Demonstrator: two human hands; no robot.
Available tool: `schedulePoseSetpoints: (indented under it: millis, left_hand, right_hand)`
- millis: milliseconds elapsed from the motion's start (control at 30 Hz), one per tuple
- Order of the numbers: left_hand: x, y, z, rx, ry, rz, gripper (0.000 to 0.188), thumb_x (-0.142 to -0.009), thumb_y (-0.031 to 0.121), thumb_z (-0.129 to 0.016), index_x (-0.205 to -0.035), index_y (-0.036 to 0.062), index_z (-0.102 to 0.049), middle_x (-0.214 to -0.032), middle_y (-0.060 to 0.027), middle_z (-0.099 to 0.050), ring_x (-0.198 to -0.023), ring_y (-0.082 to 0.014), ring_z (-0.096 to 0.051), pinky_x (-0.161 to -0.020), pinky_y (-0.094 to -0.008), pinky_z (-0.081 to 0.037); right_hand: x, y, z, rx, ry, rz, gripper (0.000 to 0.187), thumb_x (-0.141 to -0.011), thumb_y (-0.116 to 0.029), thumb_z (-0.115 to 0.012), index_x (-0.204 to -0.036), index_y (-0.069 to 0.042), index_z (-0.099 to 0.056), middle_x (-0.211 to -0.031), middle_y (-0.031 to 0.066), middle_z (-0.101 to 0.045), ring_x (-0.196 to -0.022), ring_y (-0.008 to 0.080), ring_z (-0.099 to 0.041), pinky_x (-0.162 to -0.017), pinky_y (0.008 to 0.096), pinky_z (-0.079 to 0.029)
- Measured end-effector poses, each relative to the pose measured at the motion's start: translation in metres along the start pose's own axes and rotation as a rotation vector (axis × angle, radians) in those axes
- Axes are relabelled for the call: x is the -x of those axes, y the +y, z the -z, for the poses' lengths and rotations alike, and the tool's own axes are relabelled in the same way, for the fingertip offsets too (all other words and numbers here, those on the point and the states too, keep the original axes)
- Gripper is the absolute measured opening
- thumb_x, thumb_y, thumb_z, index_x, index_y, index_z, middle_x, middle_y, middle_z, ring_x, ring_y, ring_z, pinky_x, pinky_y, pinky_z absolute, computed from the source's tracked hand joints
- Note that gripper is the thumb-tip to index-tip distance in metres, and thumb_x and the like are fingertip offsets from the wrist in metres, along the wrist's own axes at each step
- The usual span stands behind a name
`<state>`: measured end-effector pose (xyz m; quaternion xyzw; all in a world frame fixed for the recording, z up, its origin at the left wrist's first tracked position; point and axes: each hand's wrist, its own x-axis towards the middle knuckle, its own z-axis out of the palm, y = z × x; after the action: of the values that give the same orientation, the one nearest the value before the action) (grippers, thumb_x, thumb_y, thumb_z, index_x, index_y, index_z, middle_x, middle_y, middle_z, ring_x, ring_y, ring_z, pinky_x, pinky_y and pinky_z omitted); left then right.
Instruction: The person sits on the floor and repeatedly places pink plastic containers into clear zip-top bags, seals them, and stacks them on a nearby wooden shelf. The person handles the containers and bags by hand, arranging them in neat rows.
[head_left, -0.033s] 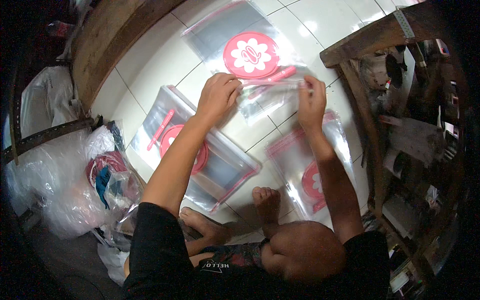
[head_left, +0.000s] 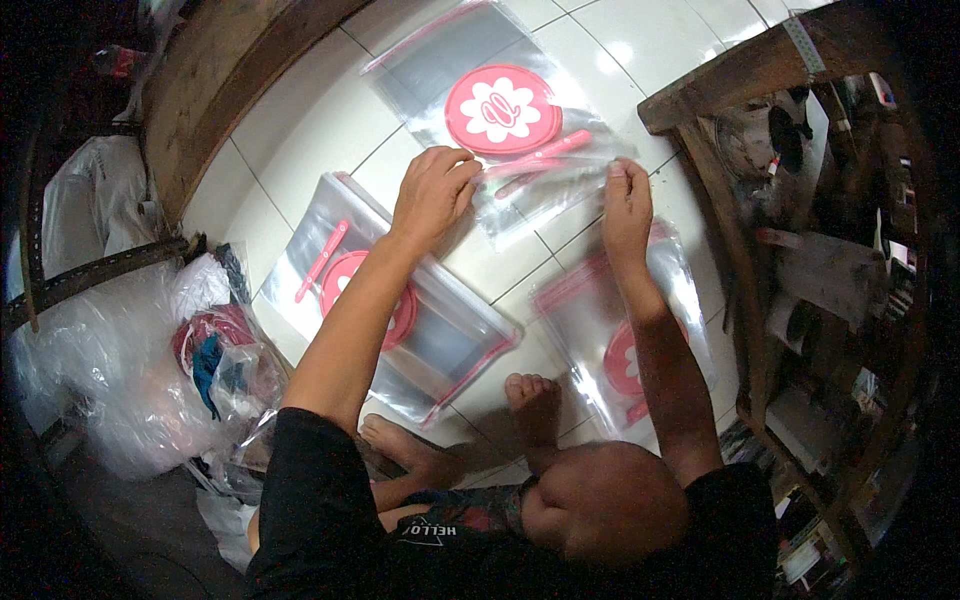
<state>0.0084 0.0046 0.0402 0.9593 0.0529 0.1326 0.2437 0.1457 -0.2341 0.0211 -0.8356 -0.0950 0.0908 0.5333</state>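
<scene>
Clear plastic catches the light on the white tile floor (head_left: 240, 200), where the bag (head_left: 450, 60) I am watching lies flat ahead of both hands. Its long axis slants from far left to near right, the pink-edged end pointing away from me. A pink oval (head_left: 503, 110) with a white flower sits on it, and a pink bar (head_left: 545, 150) nearer me tilts up to the right.

My left hand's (head_left: 435, 190) grip is closed on the near film; my right hand (head_left: 628, 205) pinches its right corner, the thin sheet spanning between them.

Closer in, a left stack of bags (head_left: 440, 370) lies partly under my left forearm, which hides some of its oval; my right forearm crosses a right stack of bags (head_left: 580, 310). Bare feet (head_left: 530, 400) stand near both. A wooden beam (head_left: 230, 80) borders the far left, a wooden frame (head_left: 740, 85) the right, and a heap of plastic (head_left: 130, 390) the near left.

The oval carries a pink script mark inside its flower; white lettering (head_left: 430, 532) shows on the black shirt (head_left: 320, 480).
</scene>
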Motion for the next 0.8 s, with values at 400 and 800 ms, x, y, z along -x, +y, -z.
schedulePoseSetpoints:
  millis: [400,800]
  left_hand:
    - [0.036,0.063,0.006,-0.153,0.151,-0.099,0.035,-0.074,0.010,-0.069,-0.108,0.0156,-0.066,-0.116,-0.0020,-0.063,-0.102,-0.0256,-0.057,-0.090,-0.0409,-0.044]
    - [0.102,0.122,-0.027,0.632,0.343,0.843,0.058,-0.086,0.019,-0.060,-0.138,-0.0008,-0.044,-0.130,-0.0193,-0.049,-0.110,-0.0301,-0.053,-0.094,-0.0443,-0.046]
  right_hand:
    - [-0.001,-0.034,-0.008,-1.081,-0.116,-0.595,0.028,-0.094,-0.010,-0.063,-0.118,0.002,-0.056,-0.109,0.0122,-0.064,-0.100,0.0243,-0.065,-0.086,0.0361,-0.054]
    - [0.033,-0.081,0.012,-0.959,-0.056,-0.321,0.019,-0.090,-0.003,-0.064,-0.108,0.001,-0.058,-0.095,0.0087,-0.067,-0.087,0.0166,-0.066,-0.077,0.0274,-0.053]
